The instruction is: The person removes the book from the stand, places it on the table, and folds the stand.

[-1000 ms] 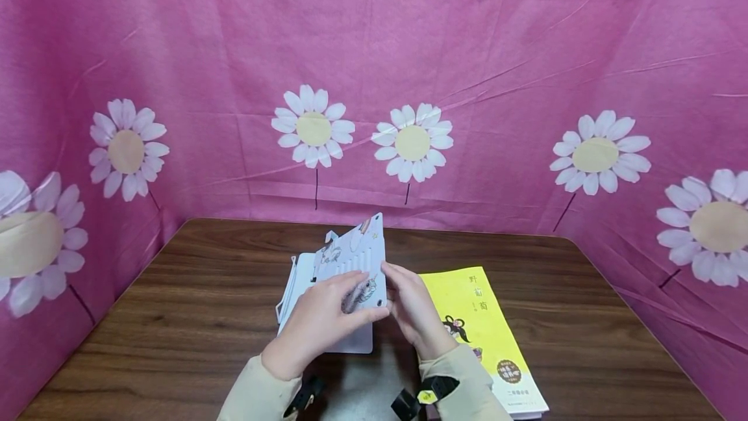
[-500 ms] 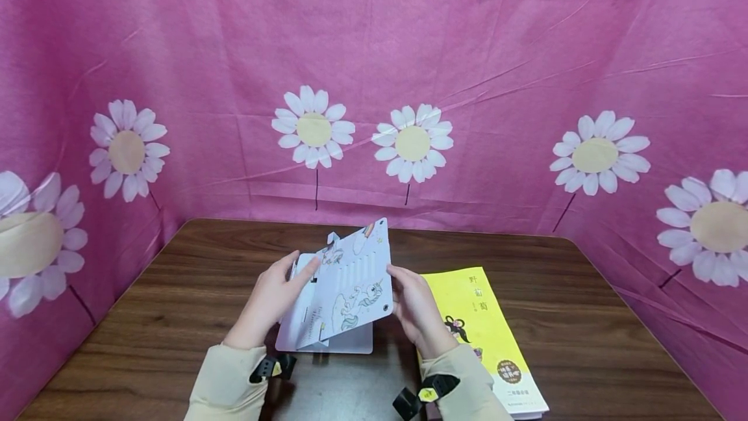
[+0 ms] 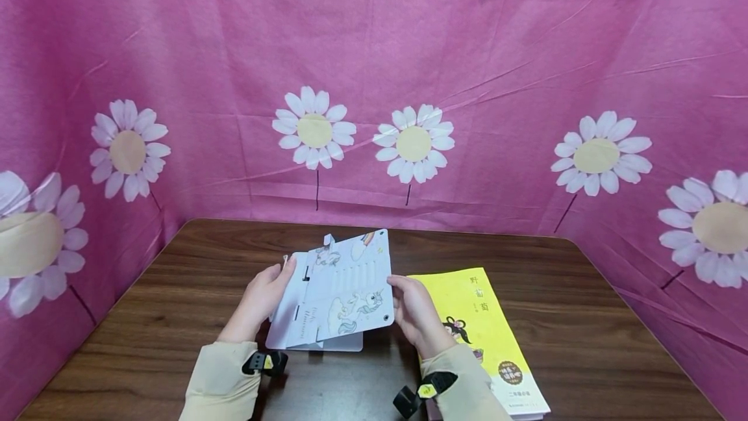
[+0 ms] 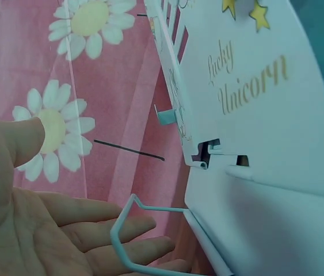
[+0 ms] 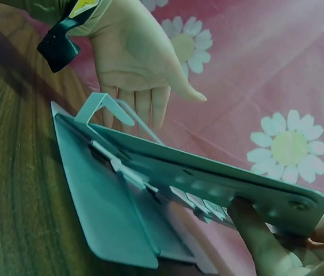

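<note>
A white metal folding book stand (image 3: 350, 297) with unicorn drawings is at the middle of the table, its panel tilted up over a flat base plate (image 3: 345, 344). My right hand (image 3: 417, 310) pinches the panel's right edge, thumb on one side and fingers on the other in the right wrist view. At the stand's left side is my left hand (image 3: 257, 301), palm showing and fingers extended in the left wrist view. A bent wire loop (image 4: 115, 237) of the stand overlaps those fingers there. Folded hinge parts (image 5: 121, 168) show beneath the panel.
A thick yellow book (image 3: 497, 323) lies to the right, partly under my right forearm. The brown wooden table (image 3: 146, 336) ends at a pink cloth (image 3: 491, 38) printed with white daisies.
My left hand has left the panel's front and moved to the stand's left side. The panel has tipped lower and the base has shifted slightly left. My right hand keeps its edge hold.
</note>
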{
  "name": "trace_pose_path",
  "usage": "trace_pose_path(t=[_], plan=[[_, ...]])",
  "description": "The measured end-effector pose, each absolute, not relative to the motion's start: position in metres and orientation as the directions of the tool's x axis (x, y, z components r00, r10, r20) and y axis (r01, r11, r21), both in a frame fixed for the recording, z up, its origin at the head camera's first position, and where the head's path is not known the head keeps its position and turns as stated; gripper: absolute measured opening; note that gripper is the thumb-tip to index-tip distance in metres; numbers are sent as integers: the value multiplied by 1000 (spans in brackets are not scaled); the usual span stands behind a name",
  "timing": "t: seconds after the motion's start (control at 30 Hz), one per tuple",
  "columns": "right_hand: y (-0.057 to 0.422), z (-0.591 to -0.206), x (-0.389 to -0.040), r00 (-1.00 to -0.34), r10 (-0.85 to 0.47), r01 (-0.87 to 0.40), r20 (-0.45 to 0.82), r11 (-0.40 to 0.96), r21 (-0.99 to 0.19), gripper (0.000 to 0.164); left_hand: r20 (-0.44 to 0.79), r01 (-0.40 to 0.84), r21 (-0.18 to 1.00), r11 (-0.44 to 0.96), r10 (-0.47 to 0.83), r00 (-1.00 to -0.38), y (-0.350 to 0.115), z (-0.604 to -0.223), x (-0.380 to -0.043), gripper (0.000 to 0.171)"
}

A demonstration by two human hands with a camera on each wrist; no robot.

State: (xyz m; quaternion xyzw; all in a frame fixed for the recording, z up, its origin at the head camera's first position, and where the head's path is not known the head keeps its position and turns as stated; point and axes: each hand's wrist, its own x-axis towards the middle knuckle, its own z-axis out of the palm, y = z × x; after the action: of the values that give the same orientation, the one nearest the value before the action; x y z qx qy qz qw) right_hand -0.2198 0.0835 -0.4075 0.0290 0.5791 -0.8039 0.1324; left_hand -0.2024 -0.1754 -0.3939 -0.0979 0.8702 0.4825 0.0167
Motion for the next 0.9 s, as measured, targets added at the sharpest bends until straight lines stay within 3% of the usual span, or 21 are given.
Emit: trace_pose_path(t=[0.27, 0.7, 0.9], plan=[[84, -419, -223, -959, -182, 256, -218, -216, -942, 38, -136, -198, 825, 530, -154, -979, -179, -399, -204, 72], [87, -429, -227, -921, -272, 307, -278, -72, -949, 39, -101, -187, 796, 576, -178, -979, -183, -400, -205, 69], [88, -432, -227, -917, -252, 321, -311, -1, -947, 39, -110, -198, 793, 576, -184, -977, -185, -400, -205, 71]])
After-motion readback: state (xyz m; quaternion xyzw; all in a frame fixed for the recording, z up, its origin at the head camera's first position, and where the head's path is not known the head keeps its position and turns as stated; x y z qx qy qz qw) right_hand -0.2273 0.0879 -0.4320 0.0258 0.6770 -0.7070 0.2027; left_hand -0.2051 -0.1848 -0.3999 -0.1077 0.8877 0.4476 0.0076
